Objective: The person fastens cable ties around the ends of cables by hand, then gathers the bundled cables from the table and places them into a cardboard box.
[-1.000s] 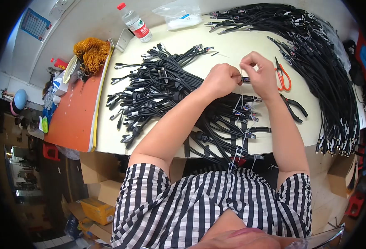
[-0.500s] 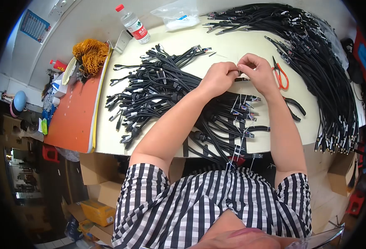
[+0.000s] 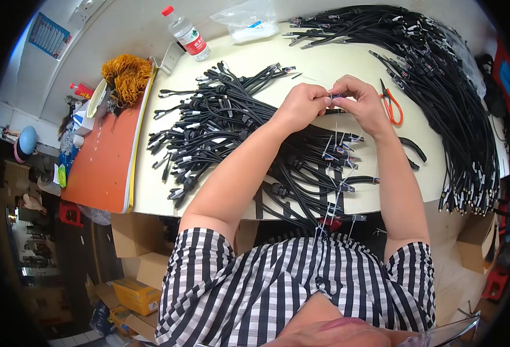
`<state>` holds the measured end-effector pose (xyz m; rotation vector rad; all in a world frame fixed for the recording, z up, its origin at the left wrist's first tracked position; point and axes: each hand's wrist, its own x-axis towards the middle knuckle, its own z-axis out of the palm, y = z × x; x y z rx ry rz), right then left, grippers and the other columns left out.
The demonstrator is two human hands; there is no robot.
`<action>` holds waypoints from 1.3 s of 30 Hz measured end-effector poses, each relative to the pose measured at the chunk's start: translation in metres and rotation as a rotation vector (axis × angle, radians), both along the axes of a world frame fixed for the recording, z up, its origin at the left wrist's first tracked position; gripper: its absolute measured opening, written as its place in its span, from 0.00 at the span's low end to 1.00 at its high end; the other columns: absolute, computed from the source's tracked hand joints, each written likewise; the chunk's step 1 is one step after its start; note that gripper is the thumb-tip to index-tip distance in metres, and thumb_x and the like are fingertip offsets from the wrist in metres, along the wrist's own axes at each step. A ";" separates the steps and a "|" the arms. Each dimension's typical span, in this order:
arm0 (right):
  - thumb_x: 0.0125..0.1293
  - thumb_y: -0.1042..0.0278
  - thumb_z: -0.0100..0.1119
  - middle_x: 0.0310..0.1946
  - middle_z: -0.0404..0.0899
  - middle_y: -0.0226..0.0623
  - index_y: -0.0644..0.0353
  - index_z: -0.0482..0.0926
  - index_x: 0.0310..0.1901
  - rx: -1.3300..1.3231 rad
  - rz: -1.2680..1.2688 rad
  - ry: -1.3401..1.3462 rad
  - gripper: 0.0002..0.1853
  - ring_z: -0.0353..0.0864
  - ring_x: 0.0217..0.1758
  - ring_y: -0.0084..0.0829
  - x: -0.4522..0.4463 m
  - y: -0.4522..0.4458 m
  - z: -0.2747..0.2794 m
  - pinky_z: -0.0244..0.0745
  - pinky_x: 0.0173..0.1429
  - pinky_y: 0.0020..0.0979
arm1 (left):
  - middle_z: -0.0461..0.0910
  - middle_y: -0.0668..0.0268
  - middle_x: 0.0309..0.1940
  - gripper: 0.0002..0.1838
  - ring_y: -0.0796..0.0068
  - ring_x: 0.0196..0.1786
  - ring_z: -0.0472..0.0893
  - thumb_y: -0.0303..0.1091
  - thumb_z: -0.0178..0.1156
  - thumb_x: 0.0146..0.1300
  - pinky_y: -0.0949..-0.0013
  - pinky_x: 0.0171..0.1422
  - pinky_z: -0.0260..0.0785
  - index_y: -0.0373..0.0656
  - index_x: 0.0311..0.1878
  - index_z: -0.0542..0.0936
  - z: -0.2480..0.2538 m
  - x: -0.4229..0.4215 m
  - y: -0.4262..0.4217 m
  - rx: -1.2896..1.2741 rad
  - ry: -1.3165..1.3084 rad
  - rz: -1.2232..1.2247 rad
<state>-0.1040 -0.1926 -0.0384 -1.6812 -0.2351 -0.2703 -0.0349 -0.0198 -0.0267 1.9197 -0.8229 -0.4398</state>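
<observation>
My left hand is closed, thumb and fingers pinched at the end of a black cable. My right hand pinches the same small end from the other side, fingertips almost meeting the left ones. Fingers cover most of that end, so its details are hard to see. Below both hands lies a pile of black cables across the table. Several cable ends near my right forearm carry thin white cable ties.
Red-handled scissors and black-handled pliers lie right of my right arm. A large cable bundle curves along the right side. At the back stand a water bottle and a plastic bag. An orange board is on the left.
My right fingers have tilted and closed in toward my left fingertips, and the small end between them now shows more. The cables and tools on the table stay put.
</observation>
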 end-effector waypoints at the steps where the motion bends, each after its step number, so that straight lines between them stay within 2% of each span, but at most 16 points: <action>1: 0.56 0.82 0.61 0.33 0.81 0.33 0.67 0.80 0.38 -0.001 0.003 0.001 0.07 0.81 0.37 0.23 0.001 0.000 -0.001 0.76 0.46 0.24 | 0.76 0.71 0.21 0.09 0.82 0.25 0.71 0.31 0.57 0.66 0.75 0.30 0.62 0.35 0.37 0.83 -0.005 0.004 0.001 -0.035 0.071 -0.035; 4: 0.57 0.81 0.62 0.33 0.81 0.33 0.67 0.80 0.38 0.086 0.058 -0.043 0.07 0.81 0.38 0.22 0.003 0.002 -0.001 0.76 0.46 0.23 | 0.74 0.74 0.22 0.10 0.86 0.25 0.68 0.31 0.56 0.68 0.78 0.29 0.59 0.36 0.37 0.83 -0.013 0.009 0.001 -0.101 0.161 -0.067; 6: 0.59 0.80 0.62 0.33 0.82 0.32 0.65 0.81 0.39 0.155 -0.001 0.079 0.06 0.80 0.37 0.21 0.002 0.004 0.000 0.76 0.45 0.23 | 0.74 0.74 0.22 0.10 0.86 0.25 0.67 0.32 0.55 0.68 0.79 0.29 0.58 0.36 0.38 0.83 -0.014 0.010 -0.001 -0.132 0.179 -0.067; 12: 0.61 0.78 0.62 0.33 0.83 0.33 0.65 0.81 0.42 0.098 -0.055 0.187 0.07 0.81 0.36 0.20 0.002 -0.003 -0.002 0.76 0.46 0.21 | 0.73 0.74 0.22 0.10 0.87 0.25 0.66 0.31 0.54 0.70 0.80 0.29 0.58 0.37 0.39 0.83 -0.011 0.007 0.000 -0.097 0.185 -0.060; 17: 0.61 0.78 0.63 0.33 0.83 0.34 0.66 0.81 0.41 0.212 0.012 0.129 0.07 0.82 0.37 0.20 0.004 -0.002 -0.005 0.76 0.46 0.21 | 0.71 0.75 0.22 0.12 0.87 0.26 0.64 0.31 0.50 0.72 0.79 0.30 0.56 0.37 0.37 0.82 -0.013 0.011 0.000 -0.237 0.388 -0.103; 18: 0.60 0.79 0.64 0.33 0.83 0.34 0.66 0.81 0.41 0.246 0.035 0.123 0.07 0.82 0.37 0.20 0.004 -0.001 -0.005 0.76 0.46 0.21 | 0.71 0.75 0.22 0.12 0.87 0.26 0.64 0.31 0.50 0.72 0.79 0.30 0.56 0.37 0.37 0.82 -0.015 0.011 0.000 -0.237 0.387 -0.102; 20: 0.60 0.79 0.63 0.33 0.83 0.34 0.66 0.81 0.41 0.221 0.026 0.134 0.07 0.82 0.37 0.21 0.003 -0.001 -0.005 0.76 0.46 0.21 | 0.71 0.75 0.23 0.13 0.86 0.26 0.64 0.31 0.49 0.72 0.79 0.31 0.56 0.37 0.36 0.80 -0.019 0.010 -0.002 -0.175 0.184 -0.083; 24: 0.60 0.81 0.63 0.33 0.83 0.34 0.66 0.80 0.41 0.245 0.036 0.079 0.07 0.82 0.37 0.22 0.004 0.000 -0.009 0.76 0.46 0.22 | 0.72 0.75 0.24 0.12 0.85 0.26 0.64 0.31 0.50 0.72 0.78 0.31 0.56 0.37 0.34 0.79 -0.020 0.010 -0.003 -0.112 0.112 -0.052; 26: 0.60 0.81 0.63 0.32 0.82 0.33 0.65 0.80 0.41 0.295 0.074 0.059 0.08 0.82 0.37 0.22 0.005 0.001 -0.012 0.76 0.46 0.22 | 0.72 0.75 0.24 0.12 0.85 0.26 0.64 0.31 0.50 0.72 0.78 0.31 0.56 0.37 0.34 0.79 -0.023 0.013 -0.003 -0.222 0.317 -0.081; 30: 0.59 0.81 0.63 0.30 0.81 0.30 0.64 0.80 0.41 0.346 0.103 0.031 0.08 0.82 0.37 0.22 0.006 0.004 -0.010 0.75 0.46 0.21 | 0.75 0.73 0.26 0.12 0.85 0.27 0.66 0.30 0.50 0.72 0.79 0.32 0.58 0.36 0.33 0.79 -0.019 0.009 -0.005 -0.337 0.476 -0.034; 33: 0.60 0.78 0.63 0.29 0.80 0.28 0.63 0.81 0.42 0.287 -0.015 0.135 0.08 0.81 0.37 0.20 0.004 0.005 -0.006 0.75 0.44 0.21 | 0.78 0.70 0.26 0.11 0.83 0.28 0.70 0.31 0.51 0.71 0.77 0.34 0.63 0.37 0.35 0.79 -0.020 0.011 -0.003 -0.259 0.343 -0.079; 35: 0.61 0.77 0.63 0.30 0.81 0.28 0.63 0.81 0.42 0.282 -0.057 0.151 0.08 0.80 0.36 0.20 0.009 0.000 -0.017 0.74 0.43 0.20 | 0.79 0.66 0.26 0.09 0.79 0.28 0.73 0.31 0.53 0.69 0.74 0.36 0.67 0.36 0.38 0.79 -0.003 -0.004 -0.004 -0.057 -0.054 0.087; 39: 0.62 0.75 0.63 0.32 0.83 0.29 0.62 0.81 0.42 0.309 -0.082 0.189 0.08 0.78 0.35 0.17 0.008 0.000 -0.018 0.72 0.41 0.18 | 0.78 0.62 0.24 0.10 0.75 0.28 0.74 0.32 0.53 0.68 0.70 0.36 0.68 0.36 0.39 0.79 -0.011 -0.001 -0.005 -0.202 -0.234 0.125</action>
